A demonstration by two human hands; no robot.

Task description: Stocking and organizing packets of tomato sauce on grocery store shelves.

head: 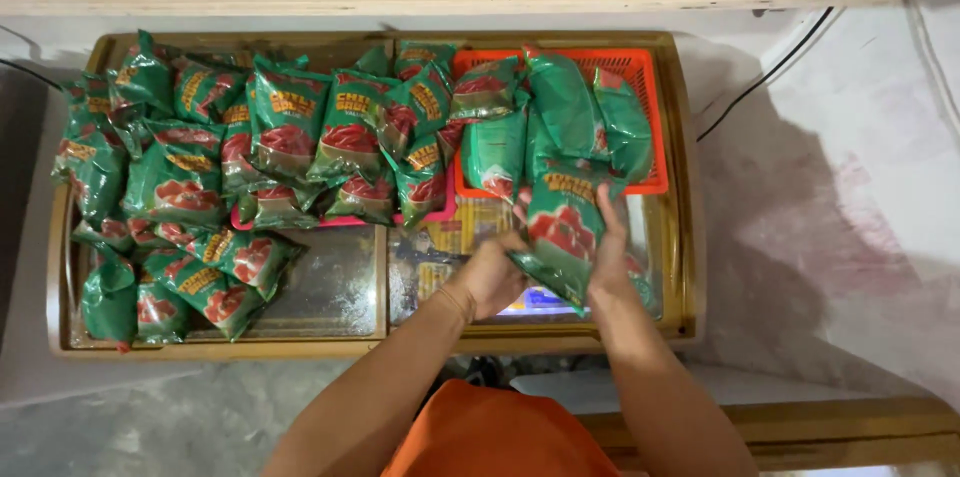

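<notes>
- Both your left hand (pixel 490 279) and right hand (pixel 610 262) have fingers grasping one green sachet (pixel 558 237), at lower centre-right of the frame.
- A few sachets already lie in the orange basket (pixel 640 67), upper right.
- By my judgement, most is left: a large pile of sachets (pixel 230 157) lies at left.

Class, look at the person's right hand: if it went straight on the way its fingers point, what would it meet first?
Probably the green packets piled in the orange plastic basket; the right hand, holding a green-and-red packet, points up at them. Depth is unclear.
</notes>
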